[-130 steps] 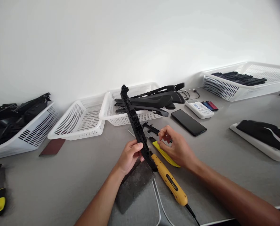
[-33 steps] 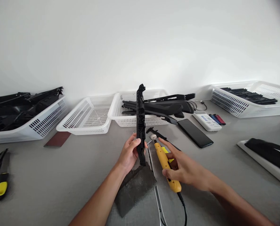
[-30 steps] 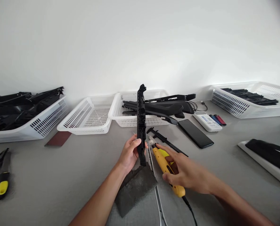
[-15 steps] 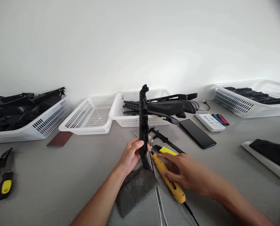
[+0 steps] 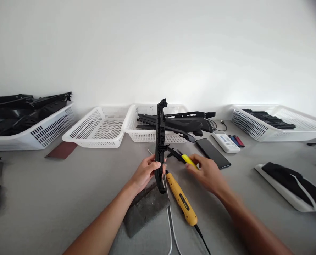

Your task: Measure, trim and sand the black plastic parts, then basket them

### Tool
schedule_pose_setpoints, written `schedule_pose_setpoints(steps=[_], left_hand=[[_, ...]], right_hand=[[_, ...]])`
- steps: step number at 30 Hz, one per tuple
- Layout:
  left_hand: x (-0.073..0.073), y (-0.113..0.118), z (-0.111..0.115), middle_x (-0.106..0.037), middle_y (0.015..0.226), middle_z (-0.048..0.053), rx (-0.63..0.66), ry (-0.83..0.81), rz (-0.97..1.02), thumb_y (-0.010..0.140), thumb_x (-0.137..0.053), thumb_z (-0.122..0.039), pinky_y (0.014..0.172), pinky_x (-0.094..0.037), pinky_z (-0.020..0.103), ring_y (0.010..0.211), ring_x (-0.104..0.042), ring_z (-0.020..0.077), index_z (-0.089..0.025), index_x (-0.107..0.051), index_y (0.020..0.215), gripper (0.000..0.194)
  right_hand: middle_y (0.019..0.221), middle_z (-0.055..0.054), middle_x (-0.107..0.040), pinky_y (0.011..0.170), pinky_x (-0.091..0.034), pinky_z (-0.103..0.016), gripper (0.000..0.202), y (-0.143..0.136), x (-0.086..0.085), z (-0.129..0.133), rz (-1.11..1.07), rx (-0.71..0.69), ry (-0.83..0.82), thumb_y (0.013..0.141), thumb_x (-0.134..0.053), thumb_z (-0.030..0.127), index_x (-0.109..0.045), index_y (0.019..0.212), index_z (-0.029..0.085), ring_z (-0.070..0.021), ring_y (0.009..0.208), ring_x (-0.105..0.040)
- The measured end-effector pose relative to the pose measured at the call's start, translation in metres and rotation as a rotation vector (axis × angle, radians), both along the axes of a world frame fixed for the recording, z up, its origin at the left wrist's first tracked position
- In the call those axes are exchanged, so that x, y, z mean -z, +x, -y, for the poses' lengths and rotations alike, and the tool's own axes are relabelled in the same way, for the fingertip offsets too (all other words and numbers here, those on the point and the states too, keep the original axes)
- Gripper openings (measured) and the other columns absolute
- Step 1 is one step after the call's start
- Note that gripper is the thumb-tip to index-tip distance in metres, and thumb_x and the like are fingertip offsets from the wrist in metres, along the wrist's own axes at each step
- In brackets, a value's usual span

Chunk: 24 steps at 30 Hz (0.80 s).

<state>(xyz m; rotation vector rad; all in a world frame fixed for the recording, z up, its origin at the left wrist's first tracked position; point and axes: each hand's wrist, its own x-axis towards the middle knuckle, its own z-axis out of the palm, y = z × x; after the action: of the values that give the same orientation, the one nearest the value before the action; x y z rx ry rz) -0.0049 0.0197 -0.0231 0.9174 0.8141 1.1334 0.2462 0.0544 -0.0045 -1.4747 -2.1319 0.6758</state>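
Observation:
My left hand (image 5: 144, 173) is closed around a long black plastic trim piece (image 5: 160, 141), held upright and tilted slightly in front of me. Ribs and clips show along its face. Over the table, my right hand (image 5: 207, 171) grips a yellow-handled utility knife (image 5: 189, 162), whose front end points away to the left. Black calipers (image 5: 175, 153) lie just beyond the knife. Between my hands rests a yellow corded pen-shaped tool (image 5: 181, 198), beside a bent metal wire stand (image 5: 171, 226). A dark grey pad (image 5: 147, 210) lies below the trim piece.
White baskets line the wall: one with black parts (image 5: 38, 132), one in the middle left (image 5: 94, 141), one with long trim pieces (image 5: 147, 137), one at right (image 5: 259, 131). A phone (image 5: 213, 152), a white box (image 5: 225, 142) and a reddish-brown sheet (image 5: 62, 150) lie nearer.
My right hand has moved off from above the yellow corded tool and taken hold of the utility knife, shifting it slightly. The left hand still holds the trim piece. The view has turned slightly right.

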Motion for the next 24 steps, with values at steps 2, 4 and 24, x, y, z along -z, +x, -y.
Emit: schedule_pose_setpoints(steps=[2,4,24], left_hand=[[0.0,0.0,0.0,-0.069,0.073,0.004,-0.008,0.018,-0.019,0.079,-0.078,-0.043,0.06,-0.047,0.027,0.061,-0.058,0.0157,-0.015,-0.068,0.101,0.036],[0.0,0.001,0.001,-0.068,0.073,0.004,-0.021,0.033,-0.042,0.079,-0.078,-0.043,0.059,-0.046,0.026,0.063,-0.059,0.0159,-0.016,-0.066,0.097,0.035],[0.002,0.004,0.002,-0.05,0.059,-0.007,-0.086,0.053,-0.172,0.078,-0.081,-0.045,0.049,-0.034,0.022,0.05,-0.042,0.0094,-0.021,-0.054,0.09,0.038]], right_hand=[[0.082,-0.003,-0.062,0.071,-0.039,-0.034,0.032,0.005,-0.007,0.0,-0.204,-0.065,-0.037,0.1,-0.049,0.048,-0.062,0.091,0.02,-0.0207,0.076,-0.055],[0.077,-0.002,-0.058,0.069,-0.037,-0.033,0.04,0.007,-0.016,0.0,-0.335,-0.2,-0.059,0.104,-0.044,0.051,-0.058,0.082,0.02,-0.0185,0.072,-0.051],[0.068,0.002,-0.05,0.062,-0.025,-0.031,0.038,-0.012,-0.02,-0.016,-0.009,-0.444,0.023,0.106,-0.044,0.044,-0.052,0.078,0.019,-0.0133,0.061,-0.041]])
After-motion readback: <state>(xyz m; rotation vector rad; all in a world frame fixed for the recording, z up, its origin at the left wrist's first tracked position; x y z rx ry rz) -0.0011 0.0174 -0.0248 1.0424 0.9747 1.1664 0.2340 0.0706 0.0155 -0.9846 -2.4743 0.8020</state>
